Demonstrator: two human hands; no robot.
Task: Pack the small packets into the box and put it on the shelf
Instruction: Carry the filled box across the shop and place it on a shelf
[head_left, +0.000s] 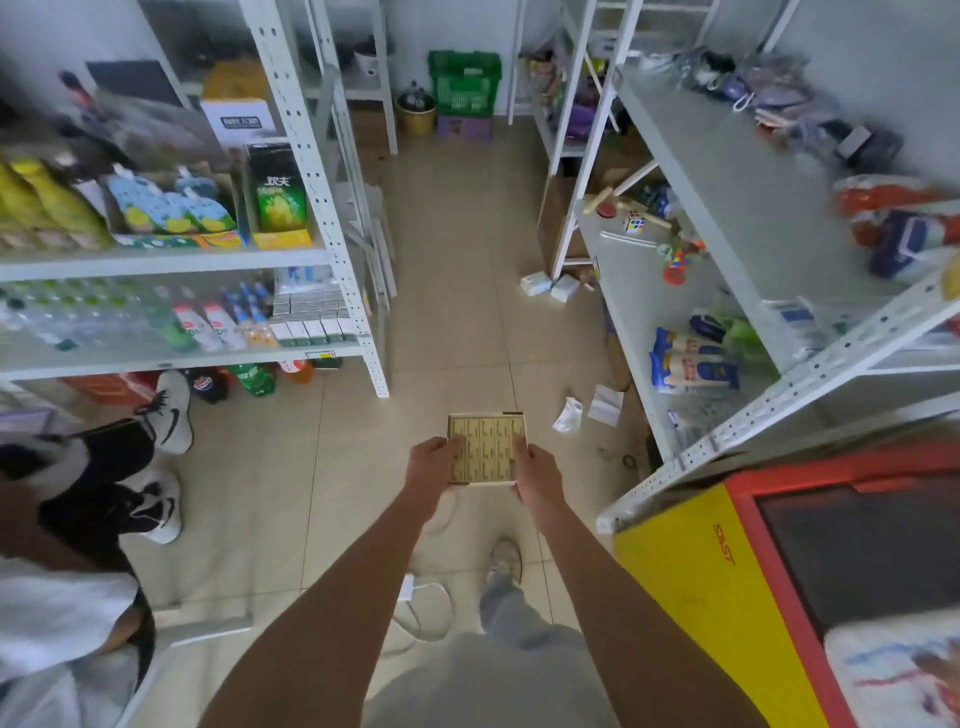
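A small flat box (487, 447) filled with rows of yellowish packets is held out in front of me above the tiled floor. My left hand (432, 465) grips its left edge and my right hand (535, 475) grips its right edge, thumbs resting on top. The box is level and open at the top, so the packets show. A white metal shelf unit (332, 249) stands to the left, another shelf unit (737, 218) to the right.
A seated person's legs and white sneakers (166, 415) are at the left. A yellow and red chest (727, 571) sits at the lower right. Paper scraps (587, 410) and small white boxes (548, 285) lie on the floor. A green basket (464, 83) stands at the back.
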